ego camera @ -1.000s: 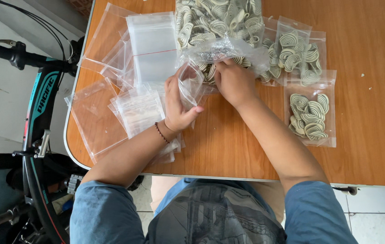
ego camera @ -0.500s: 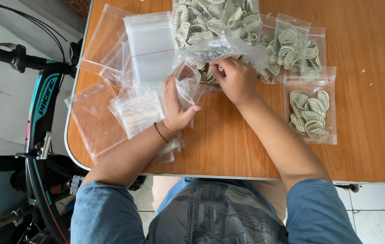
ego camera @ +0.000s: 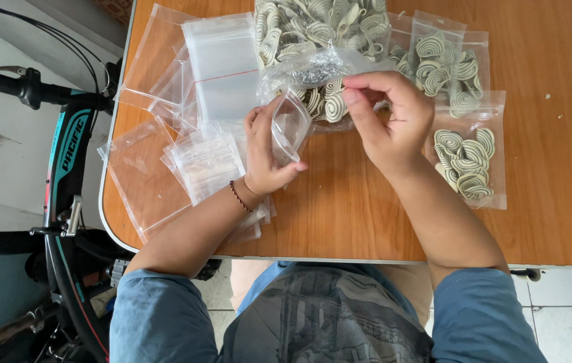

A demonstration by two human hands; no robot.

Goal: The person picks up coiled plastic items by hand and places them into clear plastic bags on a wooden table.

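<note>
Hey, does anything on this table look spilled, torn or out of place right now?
Nothing looks spilled or torn. The empty bags lie in a loose, fanned heap, some overhanging the table edge. The left hand holds a small clear bag; the right hand reaches into the bulk bag.

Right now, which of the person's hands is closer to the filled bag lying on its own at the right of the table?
The right. The right hand hovers just left of the filled bag, almost touching it; the left hand is farther left, holding a small empty bag.

Cream spiral-striped pieces (ego camera: 462,161) in clear bags (ego camera: 207,161) on an orange-brown wooden table (ego camera: 555,168).
</note>
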